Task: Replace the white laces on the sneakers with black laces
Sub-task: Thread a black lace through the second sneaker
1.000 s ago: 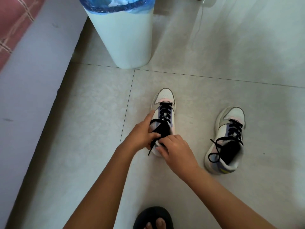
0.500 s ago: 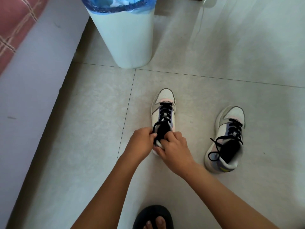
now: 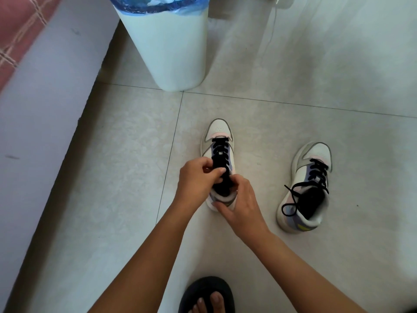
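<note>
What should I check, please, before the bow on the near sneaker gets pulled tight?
1. Black lace threaded up the near sneaker: ok, crossings run from toe to collar.
2. Left hand has a lace end: ok, its fingers pinch the lace by the top eyelets.
3. Right hand has the other end: cannot tell, its fingertips are hidden at the collar.
4. Sneaker sits flat on the tiled floor: ok.
5. Other sneaker finished: ok, black lace with a loop hanging at its side.
6. White laces left in either sneaker: ok, none visible.
</note>
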